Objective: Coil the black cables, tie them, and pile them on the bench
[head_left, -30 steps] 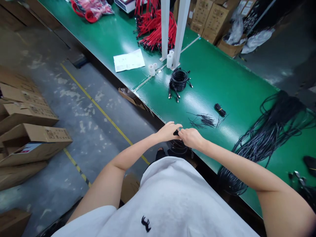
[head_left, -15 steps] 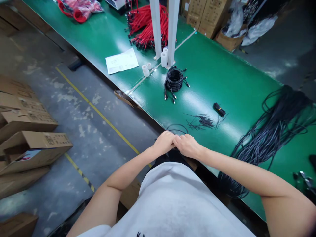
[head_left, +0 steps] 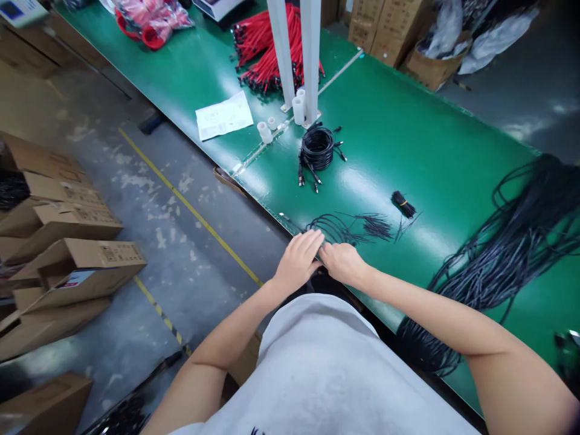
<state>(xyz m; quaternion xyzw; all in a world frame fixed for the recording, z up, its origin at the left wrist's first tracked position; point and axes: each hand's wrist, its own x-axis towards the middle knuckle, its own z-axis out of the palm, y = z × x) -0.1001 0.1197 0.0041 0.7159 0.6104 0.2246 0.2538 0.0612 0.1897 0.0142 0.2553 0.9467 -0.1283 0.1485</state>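
A thin black cable (head_left: 334, 225) bends in loops just beyond my hands, over the table's near edge. My left hand (head_left: 296, 257) is on it, with long, close-set fingers laid over the cable and the thumb below; its palm side is hidden. Touching those fingertips, my right hand (head_left: 342, 261) is closed in a fist around the cable. A pale cable end (head_left: 283, 215) sticks out to the left of the loops. Right beside the loops lie loose short black ties (head_left: 377, 226) and a banded bundle of ties (head_left: 403, 204).
A coiled black cable with several plugs (head_left: 318, 148) lies ahead on the green table (head_left: 408, 139). Long black cables (head_left: 492, 266) spread at the right. White posts (head_left: 310, 66), white plastic tubes (head_left: 264, 132), a paper sheet (head_left: 224, 116) and red cables (head_left: 263, 48) are farther off. Cartons (head_left: 86, 272) stand left.
My left hand has drawn slightly back and its fingers have straightened. More cable loops and a cable end now show beyond the hands. My right hand stays closed near the same place.
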